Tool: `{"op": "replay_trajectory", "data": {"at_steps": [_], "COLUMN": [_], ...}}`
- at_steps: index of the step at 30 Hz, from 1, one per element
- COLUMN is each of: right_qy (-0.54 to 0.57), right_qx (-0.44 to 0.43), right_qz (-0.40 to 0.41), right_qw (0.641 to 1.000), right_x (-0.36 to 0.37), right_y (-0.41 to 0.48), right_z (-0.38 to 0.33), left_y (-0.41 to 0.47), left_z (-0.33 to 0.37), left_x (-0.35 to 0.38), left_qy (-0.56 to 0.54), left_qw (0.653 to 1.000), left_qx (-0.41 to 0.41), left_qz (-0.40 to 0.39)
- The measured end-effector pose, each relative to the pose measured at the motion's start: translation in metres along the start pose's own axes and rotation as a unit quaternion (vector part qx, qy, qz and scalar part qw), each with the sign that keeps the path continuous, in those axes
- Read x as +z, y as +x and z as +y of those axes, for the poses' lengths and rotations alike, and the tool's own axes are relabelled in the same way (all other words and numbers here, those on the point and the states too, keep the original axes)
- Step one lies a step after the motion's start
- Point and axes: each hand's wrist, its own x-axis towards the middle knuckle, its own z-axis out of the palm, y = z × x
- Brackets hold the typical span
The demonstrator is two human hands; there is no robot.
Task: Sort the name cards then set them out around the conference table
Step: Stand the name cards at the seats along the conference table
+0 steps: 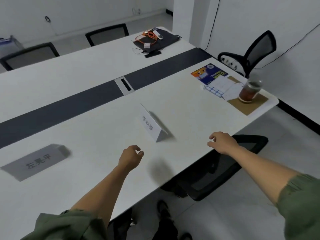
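Note:
A white folded name card [152, 123] stands like a tent on the white conference table [181, 104], its printed face turned toward the near edge. A second name card [35, 161], blurred, rests at the left of the table. My left hand [130, 157] hovers over the table just below and left of the standing card, fingers loosely curled, holding nothing. Over the near table edge, right of that card, floats my right hand [221, 142], fingers apart and empty. Neither hand touches a card.
A dark strip with a cable port [125, 85] runs along the table's middle. At the far right corner lie a blue booklet with papers [210, 72] and a glass jar [250, 90] on brown card. A laptop with orange cable [155, 39] sits far off. Black chairs [225, 168] surround the table.

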Motion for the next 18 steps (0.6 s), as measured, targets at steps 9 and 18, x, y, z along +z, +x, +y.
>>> {"op": "replay_trajectory", "data": {"at_steps": [9, 18], "right_qy": [-0.038, -0.108], "right_qx": [-0.001, -0.037], "right_qz": [-0.011, -0.047], "right_qw": [0.999, 0.992], "right_x": [-0.037, -0.045], "right_y": [0.091, 0.188], "right_z": [0.001, 0.003], "left_y": [0.096, 0.145], "left_z": [0.066, 0.106], "left_x": [0.009, 0.029], "left_qy": [-0.05, -0.084], "left_qw": [0.998, 0.993], "left_qx": [-0.032, -0.086], "left_qz": [0.0, 0.017]}}
